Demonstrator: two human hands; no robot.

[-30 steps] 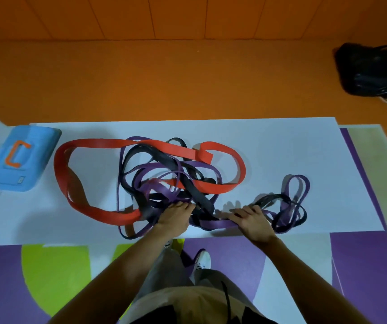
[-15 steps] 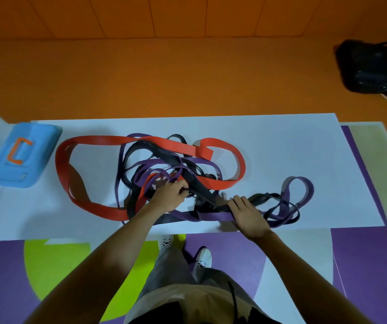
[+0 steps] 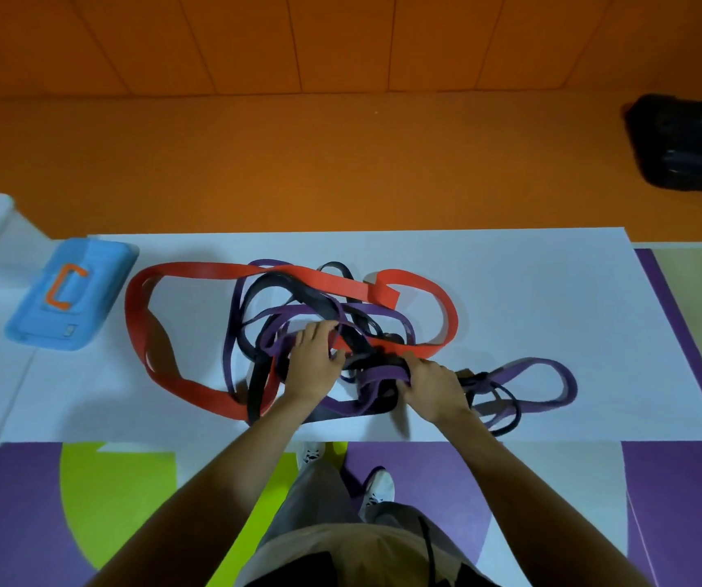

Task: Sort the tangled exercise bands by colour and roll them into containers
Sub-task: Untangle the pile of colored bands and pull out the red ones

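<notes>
A blue case [image 3: 69, 294] lies at the left end of the white table [image 3: 552, 290]. Beside it the red band [image 3: 137, 324] loops wide around the tangle [image 3: 298, 298] of purple and black bands at mid-table. The left hand [image 3: 313, 362] reaches into the tangle, fingers hooked over its strands. Just right of it, the right hand [image 3: 431, 385] clutches a purple band [image 3: 552, 370] that trails off to the right. Half a second ago that hand's fingers lay flatter along the band; the left hand stays in place.
</notes>
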